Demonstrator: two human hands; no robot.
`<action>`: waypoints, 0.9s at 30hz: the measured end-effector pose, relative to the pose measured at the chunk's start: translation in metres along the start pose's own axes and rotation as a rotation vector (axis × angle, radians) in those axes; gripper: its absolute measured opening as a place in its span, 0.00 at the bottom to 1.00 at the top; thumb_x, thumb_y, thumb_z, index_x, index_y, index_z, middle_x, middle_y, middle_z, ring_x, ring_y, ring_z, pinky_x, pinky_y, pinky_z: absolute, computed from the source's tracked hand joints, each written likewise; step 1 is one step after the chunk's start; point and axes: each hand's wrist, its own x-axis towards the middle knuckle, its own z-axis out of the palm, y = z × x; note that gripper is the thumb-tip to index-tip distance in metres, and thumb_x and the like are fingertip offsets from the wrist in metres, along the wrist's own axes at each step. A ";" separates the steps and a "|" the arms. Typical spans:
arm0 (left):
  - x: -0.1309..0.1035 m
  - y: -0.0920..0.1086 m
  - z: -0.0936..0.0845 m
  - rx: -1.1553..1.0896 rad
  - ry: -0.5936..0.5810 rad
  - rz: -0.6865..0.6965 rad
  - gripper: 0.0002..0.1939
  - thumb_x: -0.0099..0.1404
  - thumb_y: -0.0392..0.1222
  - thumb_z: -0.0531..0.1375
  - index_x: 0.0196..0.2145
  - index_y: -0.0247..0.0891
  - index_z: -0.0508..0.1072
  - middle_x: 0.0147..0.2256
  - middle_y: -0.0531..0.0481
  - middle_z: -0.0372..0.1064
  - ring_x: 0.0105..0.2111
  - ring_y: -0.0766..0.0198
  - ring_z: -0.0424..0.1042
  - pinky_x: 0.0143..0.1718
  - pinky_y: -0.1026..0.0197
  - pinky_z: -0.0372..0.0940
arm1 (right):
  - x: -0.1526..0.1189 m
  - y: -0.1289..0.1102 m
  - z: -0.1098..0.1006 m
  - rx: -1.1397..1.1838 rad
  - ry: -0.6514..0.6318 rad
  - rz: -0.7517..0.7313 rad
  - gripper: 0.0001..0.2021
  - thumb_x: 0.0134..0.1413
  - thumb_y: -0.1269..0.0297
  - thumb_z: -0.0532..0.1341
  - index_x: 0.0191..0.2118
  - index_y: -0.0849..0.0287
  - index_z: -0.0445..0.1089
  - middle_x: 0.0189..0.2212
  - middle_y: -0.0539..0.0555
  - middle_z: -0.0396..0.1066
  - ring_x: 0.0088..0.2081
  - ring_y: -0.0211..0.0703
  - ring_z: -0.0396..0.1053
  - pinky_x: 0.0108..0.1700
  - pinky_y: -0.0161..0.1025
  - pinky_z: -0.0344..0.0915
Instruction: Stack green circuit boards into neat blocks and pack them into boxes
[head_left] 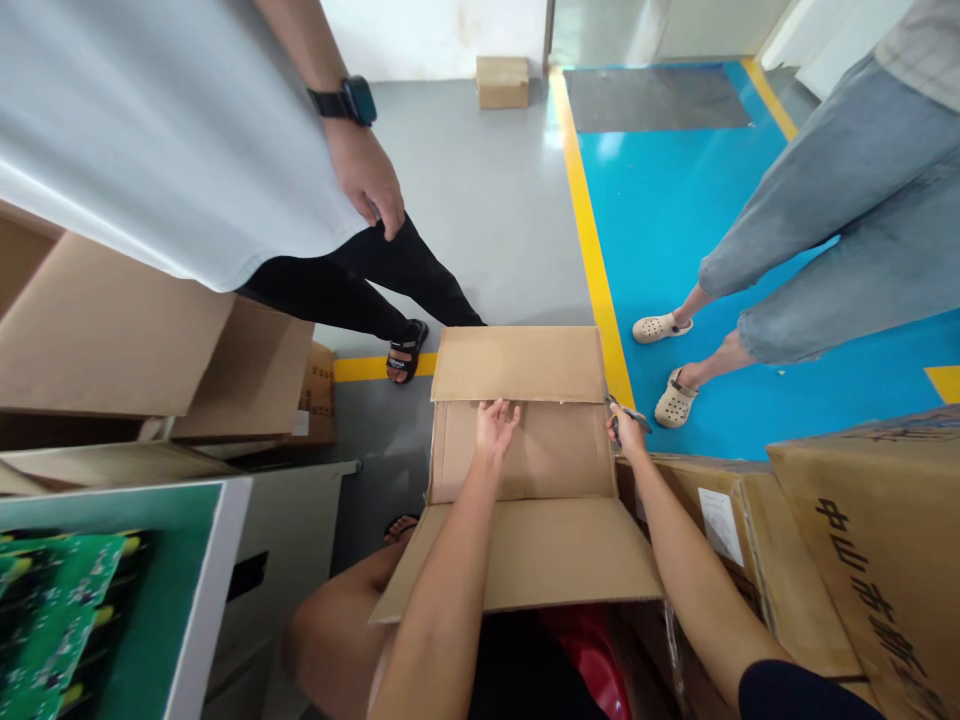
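An open cardboard box (pixel 559 450) stands in front of me, its near flap folded out toward my lap and its far flap (pixel 517 362) spread on the other side. My left hand (pixel 496 430) is over the box, palm up, with fingers apart and slightly curled by the far flap's lower edge. Whether the fingertips touch that edge I cannot tell. At the box's right rim, my right hand (pixel 628 432) is closed around a pair of dark-handled scissors (pixel 640 417). Part of the scissors is hidden by the fingers.
Large cartons stand to the left (pixel 112 330) and right (pixel 862 540). Green circuit boards (pixel 56 600) lie in a tray at lower left. Two people stand beyond the box, one wearing a watch (pixel 358 101). A small carton (pixel 502 82) sits by the wall.
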 end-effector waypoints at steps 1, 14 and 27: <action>0.001 -0.001 0.000 0.004 0.003 -0.010 0.18 0.67 0.47 0.59 0.52 0.38 0.68 0.50 0.44 0.68 0.45 0.60 0.71 0.45 0.51 0.71 | 0.001 -0.002 -0.004 -0.021 -0.020 0.001 0.17 0.63 0.59 0.60 0.25 0.62 0.64 0.15 0.40 0.59 0.14 0.25 0.53 0.15 0.26 0.52; -0.007 -0.008 0.007 0.019 -0.034 -0.119 0.20 0.67 0.46 0.59 0.54 0.38 0.66 0.53 0.43 0.66 0.48 0.57 0.70 0.48 0.48 0.70 | -0.012 0.013 -0.003 -0.023 0.008 -0.141 0.16 0.48 0.52 0.63 0.21 0.57 0.63 0.12 0.45 0.62 0.11 0.31 0.55 0.12 0.30 0.49; -0.021 -0.011 0.011 0.018 -0.090 -0.063 0.21 0.66 0.41 0.60 0.55 0.39 0.66 0.53 0.44 0.66 0.49 0.57 0.70 0.49 0.46 0.70 | 0.000 0.004 0.006 -0.177 0.008 -0.218 0.19 0.55 0.55 0.62 0.18 0.57 0.60 0.12 0.43 0.57 0.16 0.32 0.55 0.19 0.32 0.53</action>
